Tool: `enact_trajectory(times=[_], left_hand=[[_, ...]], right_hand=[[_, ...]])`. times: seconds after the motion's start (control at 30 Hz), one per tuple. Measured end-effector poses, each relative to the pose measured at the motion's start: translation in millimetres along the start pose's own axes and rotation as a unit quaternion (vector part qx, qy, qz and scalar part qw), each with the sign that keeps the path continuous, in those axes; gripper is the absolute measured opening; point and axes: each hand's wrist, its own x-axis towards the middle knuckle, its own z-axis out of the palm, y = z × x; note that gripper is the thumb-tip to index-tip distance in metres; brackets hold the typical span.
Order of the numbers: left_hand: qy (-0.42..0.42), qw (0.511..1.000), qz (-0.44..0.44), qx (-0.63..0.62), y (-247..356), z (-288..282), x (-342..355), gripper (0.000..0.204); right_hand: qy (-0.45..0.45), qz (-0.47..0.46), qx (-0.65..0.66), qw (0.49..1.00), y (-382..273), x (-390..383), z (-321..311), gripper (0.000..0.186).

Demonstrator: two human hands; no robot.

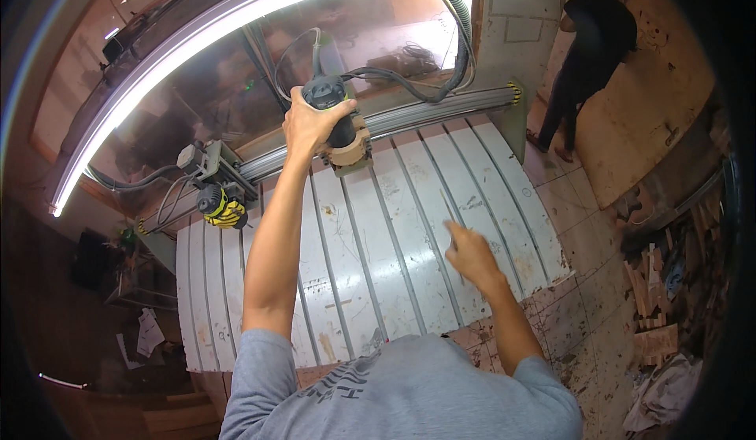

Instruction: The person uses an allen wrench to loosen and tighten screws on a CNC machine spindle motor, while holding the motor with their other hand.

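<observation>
My left hand grips the top of a black router spindle, which sits in a light-coloured wooden holder on the gantry rail. My right hand, slightly blurred, is over the white slotted machine bed, with the index finger pointing forward and the other fingers curled; what they hold, if anything, I cannot make out. A second spindle in black and yellow hangs from the gantry to the left.
A tube light arches overhead, near cables and a ribbed hose. A person in dark clothes stands at the right beside large boards. Wood offcuts and cloth lie at lower right. Papers are at left.
</observation>
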Motion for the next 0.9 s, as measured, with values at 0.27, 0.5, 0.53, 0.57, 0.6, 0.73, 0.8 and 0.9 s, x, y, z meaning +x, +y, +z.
enact_trajectory(times=[0.27,0.5,0.53,0.57,0.6,0.73,0.8,0.9], left_hand=[[-0.008,1.0,0.002,-0.011,3.0,3.3,-0.1,0.09],[0.001,1.0,0.001,0.004,-2.6,-0.2,0.0,0.089],[-0.002,1.0,0.001,0.003,0.0,-0.3,-0.1,0.089],[-0.005,1.0,0.001,0.003,2.6,-0.9,-0.9,0.089],[-0.008,1.0,0.002,0.002,5.0,-1.3,-1.6,0.089],[-0.019,1.0,-0.01,0.001,1.3,-1.4,-0.7,0.094],[-0.018,1.0,-0.011,-0.005,-1.6,-1.3,0.3,0.094],[-0.017,1.0,-0.011,0.002,-1.4,-0.8,0.1,0.094]], right_hand=[[0.197,0.098,0.492,0.842,-58.9,56.2,-16.9,0.019],[0.238,0.111,0.524,0.81,-89.7,74.4,14.5,0.017],[0.249,0.112,0.519,0.81,-89.7,76.5,15.8,0.017],[0.253,0.112,0.52,0.808,-89.0,78.0,16.4,0.017],[0.258,0.111,0.522,0.805,-88.2,79.2,16.9,0.017],[0.263,0.108,0.523,0.804,-90.2,84.5,21.0,0.016],[0.261,0.111,0.531,0.798,-95.0,84.3,18.9,0.016],[0.26,0.118,0.536,0.795,-97.3,82.1,20.2,0.015]])
